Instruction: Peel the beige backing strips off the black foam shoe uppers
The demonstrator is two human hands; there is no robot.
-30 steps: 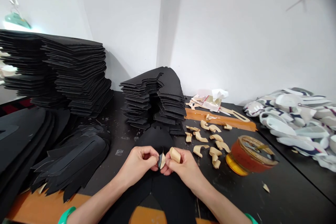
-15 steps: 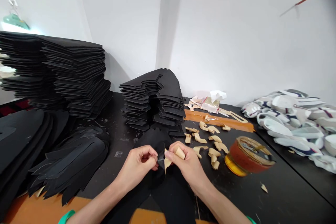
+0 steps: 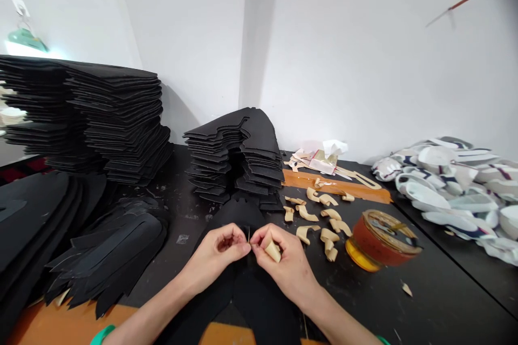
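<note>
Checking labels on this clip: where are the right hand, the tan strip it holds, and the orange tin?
Right hand (image 3: 285, 265): head view, back of the hand.
Tan strip (image 3: 273, 251): head view, curled middle.
Orange tin (image 3: 374, 242): head view, orange side.

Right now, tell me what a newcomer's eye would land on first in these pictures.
The tall stacks of black cut sheets at the back left stand out first, with a smaller stack at the centre. In front of it, the left hand and right hand meet at a black piece, the right hand holding a curled tan strip. At the far right lies a heap of white and navy shoe parts.
</note>
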